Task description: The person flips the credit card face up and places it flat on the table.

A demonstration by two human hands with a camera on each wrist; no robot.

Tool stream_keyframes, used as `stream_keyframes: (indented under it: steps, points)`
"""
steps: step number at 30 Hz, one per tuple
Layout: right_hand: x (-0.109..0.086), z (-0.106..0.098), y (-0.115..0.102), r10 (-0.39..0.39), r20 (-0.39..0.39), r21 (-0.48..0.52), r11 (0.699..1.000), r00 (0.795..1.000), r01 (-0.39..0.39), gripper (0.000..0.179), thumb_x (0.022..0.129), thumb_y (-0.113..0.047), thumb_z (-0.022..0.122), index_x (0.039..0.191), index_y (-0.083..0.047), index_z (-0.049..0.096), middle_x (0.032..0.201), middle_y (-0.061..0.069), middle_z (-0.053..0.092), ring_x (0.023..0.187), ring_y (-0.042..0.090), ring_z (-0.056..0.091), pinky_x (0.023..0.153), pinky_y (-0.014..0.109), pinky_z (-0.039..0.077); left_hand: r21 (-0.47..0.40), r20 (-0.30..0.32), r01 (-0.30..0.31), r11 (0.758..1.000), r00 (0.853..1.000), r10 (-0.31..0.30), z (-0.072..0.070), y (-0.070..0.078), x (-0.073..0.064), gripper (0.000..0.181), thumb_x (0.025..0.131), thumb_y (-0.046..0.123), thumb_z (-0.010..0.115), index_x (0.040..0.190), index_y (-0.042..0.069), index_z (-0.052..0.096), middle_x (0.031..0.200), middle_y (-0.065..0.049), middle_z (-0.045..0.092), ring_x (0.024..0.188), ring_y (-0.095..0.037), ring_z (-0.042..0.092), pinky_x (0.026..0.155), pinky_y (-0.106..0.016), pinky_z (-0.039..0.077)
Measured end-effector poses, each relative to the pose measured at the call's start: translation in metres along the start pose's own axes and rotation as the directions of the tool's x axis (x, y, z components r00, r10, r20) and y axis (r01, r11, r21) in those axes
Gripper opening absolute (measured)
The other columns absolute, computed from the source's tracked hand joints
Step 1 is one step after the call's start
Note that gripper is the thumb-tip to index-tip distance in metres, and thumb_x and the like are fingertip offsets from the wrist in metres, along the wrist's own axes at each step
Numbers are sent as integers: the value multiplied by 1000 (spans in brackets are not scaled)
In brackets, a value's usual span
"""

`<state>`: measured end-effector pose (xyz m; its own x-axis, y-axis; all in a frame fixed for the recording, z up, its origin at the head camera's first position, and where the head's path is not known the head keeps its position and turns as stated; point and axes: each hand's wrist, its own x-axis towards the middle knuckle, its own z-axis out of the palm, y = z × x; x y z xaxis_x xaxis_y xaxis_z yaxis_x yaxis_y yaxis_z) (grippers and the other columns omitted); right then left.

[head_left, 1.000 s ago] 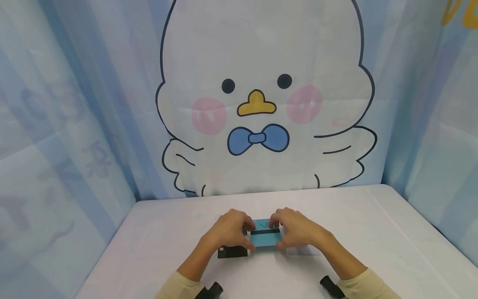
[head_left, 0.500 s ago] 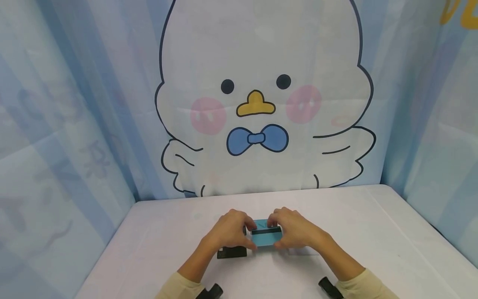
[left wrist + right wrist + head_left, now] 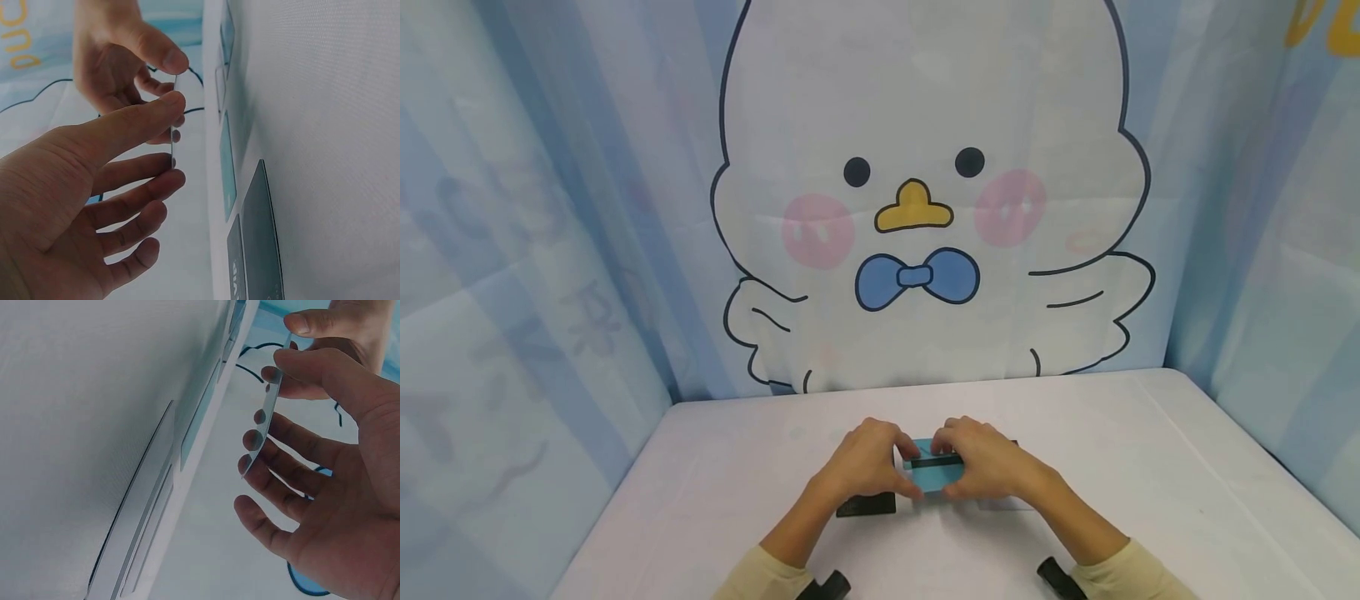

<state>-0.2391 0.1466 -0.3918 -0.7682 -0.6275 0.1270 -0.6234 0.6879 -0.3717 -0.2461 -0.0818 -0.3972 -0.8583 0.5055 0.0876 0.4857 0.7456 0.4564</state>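
Observation:
Both hands hold one thin blue plastic card (image 3: pixel 936 478) level above the table, a black stripe running across it near its far edge. My left hand (image 3: pixel 868 458) pinches its left end between thumb and fingertips; my right hand (image 3: pixel 988 457) does the same at the right end. Seen nearly edge-on, the card (image 3: pixel 269 409) bends slightly in the right wrist view. Below it, a second blue card (image 3: pixel 227 172) lies on the table. A black card (image 3: pixel 867 506) lies in front of the left hand, and a pale card (image 3: pixel 1004 504) lies by the right.
The white-covered table (image 3: pixel 752 467) carries the cards. In the left wrist view, a narrow dark card marked VIP (image 3: pixel 235 262) lies beside a larger dark card (image 3: pixel 259 231). A printed curtain (image 3: pixel 917 333) hangs behind the table, with more curtain at both sides.
My left hand has shifted slightly to the right and my right hand slightly to the left, so the hands are closer together. The held card stays between them, more covered by the fingers.

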Motion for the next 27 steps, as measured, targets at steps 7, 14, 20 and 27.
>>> stream_keyframes:
  steps: [7,14,20,27]
  points:
    - [0,2,-3,-5,-21,-12,1000,1000,5,40,77,-26,89,110,-12,72,102,-4,65,94,12,54,82,32,49,-3,-12,-7,1000,1000,7,1,1,0,42,68,38,98,103,19,84,101,10,79,83,-4,56,71,-23,47]
    - [2,3,-4,-2,-27,2,1000,1000,2,40,78,-26,89,111,-11,72,103,-4,65,97,13,55,83,31,50,-12,-19,-2,1000,1000,1,1,2,0,43,67,39,99,102,19,84,99,10,79,81,-4,56,69,-22,47]
    - [2,3,-5,6,-12,43,999,1000,-6,40,78,-24,90,112,-10,72,103,-4,64,97,15,56,84,30,51,-21,-17,8,1000,1000,-8,2,2,0,42,67,37,99,102,19,84,96,11,79,81,-4,57,70,-22,47]
    - [1,3,-6,8,-15,39,999,1000,-7,39,79,-25,89,111,-11,72,102,-4,64,97,15,56,82,29,51,-15,-19,-5,1000,1000,5,2,4,0,41,67,38,99,100,18,84,94,11,79,82,-4,58,71,-22,48]
